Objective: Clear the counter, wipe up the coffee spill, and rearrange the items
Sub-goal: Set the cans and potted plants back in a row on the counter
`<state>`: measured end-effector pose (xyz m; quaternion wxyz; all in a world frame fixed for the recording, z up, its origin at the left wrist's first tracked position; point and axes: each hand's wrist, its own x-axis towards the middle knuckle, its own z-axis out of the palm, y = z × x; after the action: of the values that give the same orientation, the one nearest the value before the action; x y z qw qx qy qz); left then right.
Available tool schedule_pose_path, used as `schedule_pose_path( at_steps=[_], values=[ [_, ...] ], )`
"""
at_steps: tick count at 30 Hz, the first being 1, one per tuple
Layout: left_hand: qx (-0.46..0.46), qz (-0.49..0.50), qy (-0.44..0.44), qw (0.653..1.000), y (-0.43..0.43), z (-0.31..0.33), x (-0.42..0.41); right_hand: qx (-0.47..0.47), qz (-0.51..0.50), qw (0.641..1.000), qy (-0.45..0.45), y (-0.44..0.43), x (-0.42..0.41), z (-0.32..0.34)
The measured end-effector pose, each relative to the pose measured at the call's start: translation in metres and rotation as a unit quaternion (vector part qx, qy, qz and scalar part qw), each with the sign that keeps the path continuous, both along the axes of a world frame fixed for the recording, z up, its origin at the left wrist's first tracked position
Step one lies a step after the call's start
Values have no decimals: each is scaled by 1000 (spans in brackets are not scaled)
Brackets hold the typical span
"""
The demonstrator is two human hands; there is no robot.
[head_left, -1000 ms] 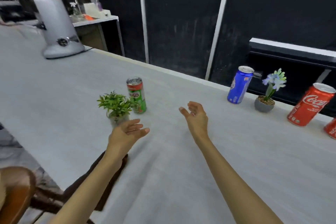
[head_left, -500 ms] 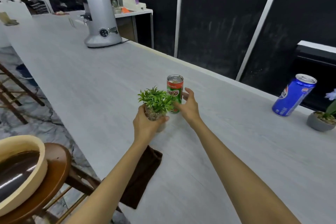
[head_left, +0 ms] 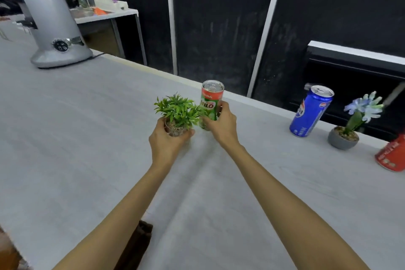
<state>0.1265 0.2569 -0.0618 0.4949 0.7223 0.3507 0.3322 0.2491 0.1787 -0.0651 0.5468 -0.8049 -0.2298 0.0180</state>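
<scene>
Far left of the fingers, a grey grinder [head_left: 51, 26] stands on the table [head_left: 87, 138]. A brown cloth [head_left: 135, 245] hangs over the near edge, below the left forearm.

Left hand [head_left: 168, 141]: fingers curled round the small clear pot of the green plant [head_left: 177, 112], thumb across its front. Right hand [head_left: 222, 126]: fingers wrapped round the lower body of the Milo can [head_left: 212, 97], just right of the plant, with leaves touching it.

Judgement: both items are gripped for relocation. Recommend lifting straight up, keeping pot and can level, and separating them so the foliage does not snag.

Well right of the fingers stand a blue can [head_left: 311, 113], a grey pot [head_left: 343, 139] and a red can [head_left: 392, 156] at the frame edge.

Contents: the clear pot holds the plant and what looks like gravel. The grey pot holds brown filling and a pale blue flower. Whether the cans are opened cannot be told. No spill is visible.
</scene>
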Motion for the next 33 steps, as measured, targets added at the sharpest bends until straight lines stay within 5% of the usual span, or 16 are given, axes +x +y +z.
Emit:
schedule_pose_path(
  at_steps=[9,17,33],
  values=[
    [-27,-87,0,996,-32,-3,133,-11,-146,989,12,-73,95,-11],
    [0,-104,6,995,-31,-14,211,-22,-155,988,-4,-87,130,-24],
    [-27,-145,46,988,-19,-28,209,-3,-117,992,50,-93,123,-35]
  ],
)
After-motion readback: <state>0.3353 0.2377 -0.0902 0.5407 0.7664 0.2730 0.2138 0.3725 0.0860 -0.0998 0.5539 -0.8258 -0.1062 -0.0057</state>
